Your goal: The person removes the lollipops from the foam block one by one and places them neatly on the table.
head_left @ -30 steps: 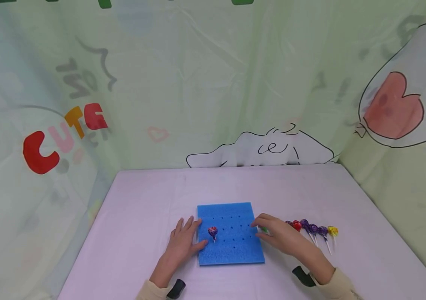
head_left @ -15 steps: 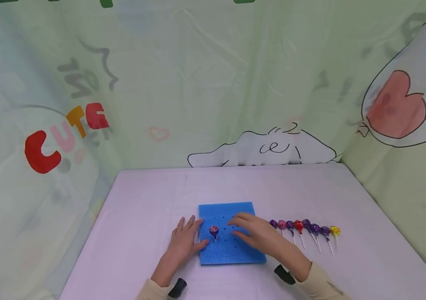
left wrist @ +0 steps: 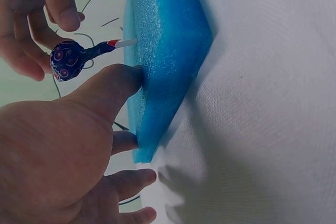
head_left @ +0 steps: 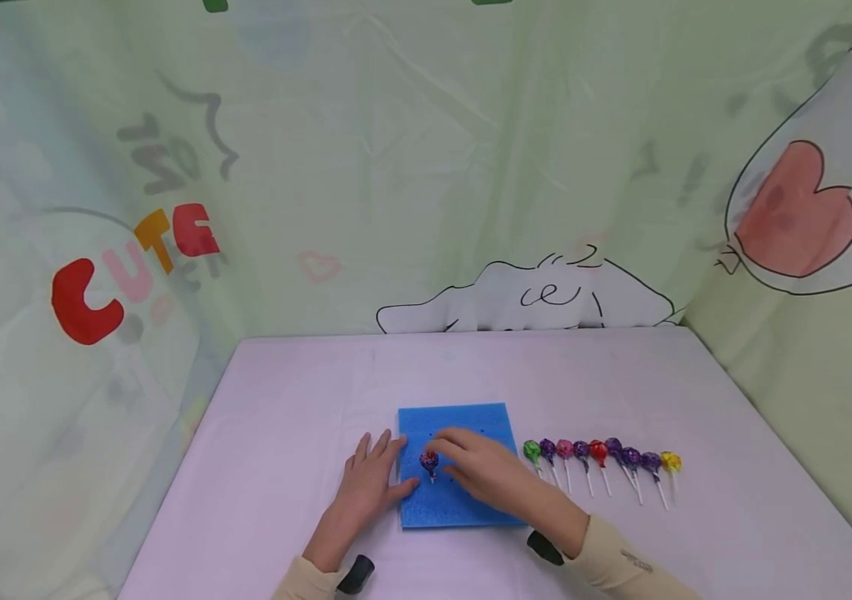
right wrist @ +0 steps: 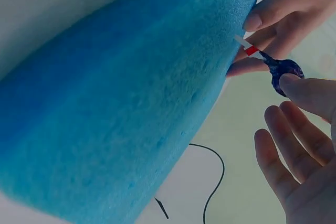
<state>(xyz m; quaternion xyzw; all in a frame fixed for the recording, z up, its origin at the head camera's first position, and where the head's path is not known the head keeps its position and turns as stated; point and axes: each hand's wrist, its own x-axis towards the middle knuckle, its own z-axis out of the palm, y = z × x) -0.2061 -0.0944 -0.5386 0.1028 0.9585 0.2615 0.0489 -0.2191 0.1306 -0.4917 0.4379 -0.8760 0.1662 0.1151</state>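
A lollipop in a dark blue and red wrapper [head_left: 429,461] stands with its white stick in the blue foam board [head_left: 463,510], near the board's left side. My left hand [head_left: 366,487] steadies that side, fingers spread and thumb on the top face; the left wrist view shows the thumb [left wrist: 123,82] close to the stick. Over the board, my right hand [head_left: 488,473] reaches to the lollipop, its fingers loosely bent about the wrapped head. A gap shows between the right thumb [left wrist: 68,18] and the candy in the left wrist view. The right hand covers most of the board's holes.
Right of the board several lollipops lie in a row on the pale table [head_left: 306,392], from a green one [head_left: 532,450] through purple, pink and red ones to a yellow one [head_left: 670,462]. A printed cloth [head_left: 433,167] hangs behind the table.
My right hand has moved left from beside the green lollipop, across the board to the standing lollipop, uncovering the row's left end. My left hand has stayed in place.
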